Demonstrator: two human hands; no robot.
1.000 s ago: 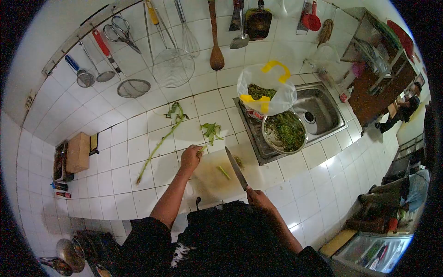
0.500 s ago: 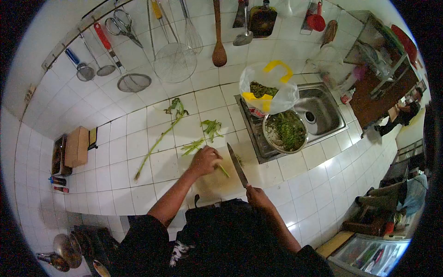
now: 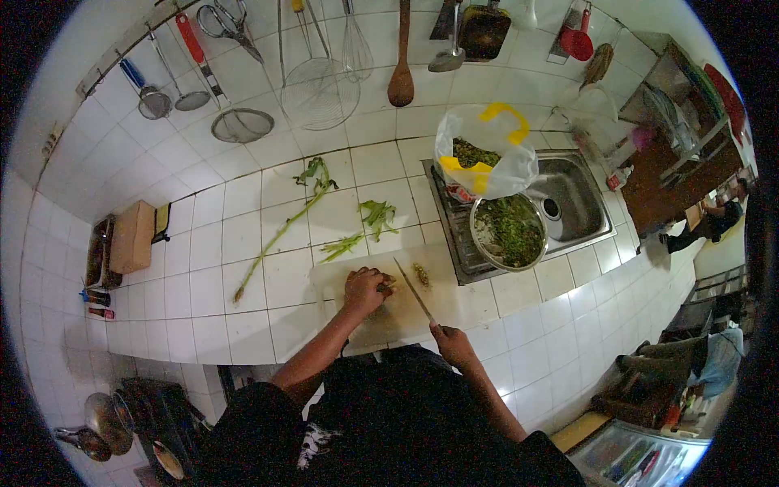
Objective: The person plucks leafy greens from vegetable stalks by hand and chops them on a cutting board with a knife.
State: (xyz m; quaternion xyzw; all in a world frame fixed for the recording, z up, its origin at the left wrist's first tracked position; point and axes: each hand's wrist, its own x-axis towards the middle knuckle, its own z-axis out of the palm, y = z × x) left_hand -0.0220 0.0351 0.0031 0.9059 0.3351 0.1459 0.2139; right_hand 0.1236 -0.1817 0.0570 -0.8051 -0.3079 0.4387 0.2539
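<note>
My right hand (image 3: 454, 344) grips the handle of a kitchen knife (image 3: 415, 291), its blade pointing away over a pale cutting board (image 3: 381, 323). Curled over the board left of the blade, my left hand (image 3: 367, 292) holds green stalks, mostly hidden under the fingers. A small pile of chopped bits (image 3: 422, 274) lies just right of the blade. Beyond the left hand are cut stems (image 3: 342, 246) and a bunch of green leaves (image 3: 378, 217). One long leafy stalk (image 3: 281, 234) rests on the tiles farther left.
At right, a metal bowl (image 3: 542, 253) of chopped greens stands by the sink (image 3: 579, 195). Behind it sits a plastic bag (image 3: 519, 172) with more greens. Strainers and a wooden spoon (image 3: 401, 85) hang on the wall. A cardboard box (image 3: 132, 237) stands left. Another person (image 3: 714, 219) is far right.
My left hand has drawn the loose green stalk in under its curled fingers. The knife has shifted slightly left, and the chopped bits now show beside it. The whole view has tilted a little.
</note>
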